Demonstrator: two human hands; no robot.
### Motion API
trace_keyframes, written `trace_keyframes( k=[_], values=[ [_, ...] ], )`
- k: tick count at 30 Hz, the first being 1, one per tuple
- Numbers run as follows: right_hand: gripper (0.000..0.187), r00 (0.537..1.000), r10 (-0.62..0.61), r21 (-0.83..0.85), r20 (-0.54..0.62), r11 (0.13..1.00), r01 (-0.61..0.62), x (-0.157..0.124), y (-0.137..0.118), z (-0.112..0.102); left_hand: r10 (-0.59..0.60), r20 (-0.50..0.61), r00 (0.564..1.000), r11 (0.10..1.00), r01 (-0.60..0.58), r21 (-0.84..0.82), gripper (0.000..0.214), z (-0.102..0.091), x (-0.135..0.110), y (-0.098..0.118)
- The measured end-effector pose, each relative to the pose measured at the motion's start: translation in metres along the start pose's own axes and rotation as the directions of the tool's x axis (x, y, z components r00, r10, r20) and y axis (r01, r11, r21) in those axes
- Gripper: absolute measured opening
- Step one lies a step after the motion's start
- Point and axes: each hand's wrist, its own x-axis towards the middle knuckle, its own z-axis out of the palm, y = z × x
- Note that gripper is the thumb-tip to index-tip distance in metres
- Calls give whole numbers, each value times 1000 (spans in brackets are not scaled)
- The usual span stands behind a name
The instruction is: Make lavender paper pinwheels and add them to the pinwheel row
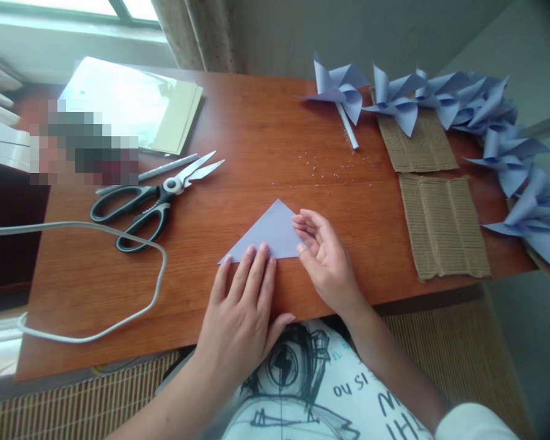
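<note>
A pale blue paper [271,233], folded into a triangle, lies flat on the wooden table [256,140]. My left hand [241,305] rests with fingers stretched flat, the fingertips pressing the triangle's lower edge. My right hand [323,260] sits at the triangle's right corner, its curled fingers pinching that corner of the paper.
Black-handled scissors [153,198] and a pen [156,173] lie to the left, near a looping grey cable [132,238]. Several blue paper pinwheels [440,101] line the back right and right edge. Two corrugated cardboard pieces [442,223] lie at the right. A pad [132,104] sits at the back left.
</note>
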Motion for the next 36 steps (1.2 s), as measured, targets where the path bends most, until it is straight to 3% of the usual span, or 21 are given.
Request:
trace_keyframes(
  k=[12,20,26,32,36],
  values=[
    [43,1000,19,31,-2,999,-19,0,-2,1,-101,-32,994,993,102,57,84,-5,-23,-28],
    [38,988,152,294,20,944,-151,6,-13,-14,-86,-42,995,996,88,33,86,-3,-17,-24],
    [37,992,58,96,-113,994,-47,11,-15,-31,-87,-83,993,996,86,-22,77,-7,-13,-27],
    [46,993,113,81,-20,991,-111,15,-27,-38,86,-88,992,994,-91,-57,61,-10,-6,-17],
    [56,987,155,103,43,982,-158,15,-36,-42,164,-49,985,983,-167,-74,63,-6,4,-2]
  ],
)
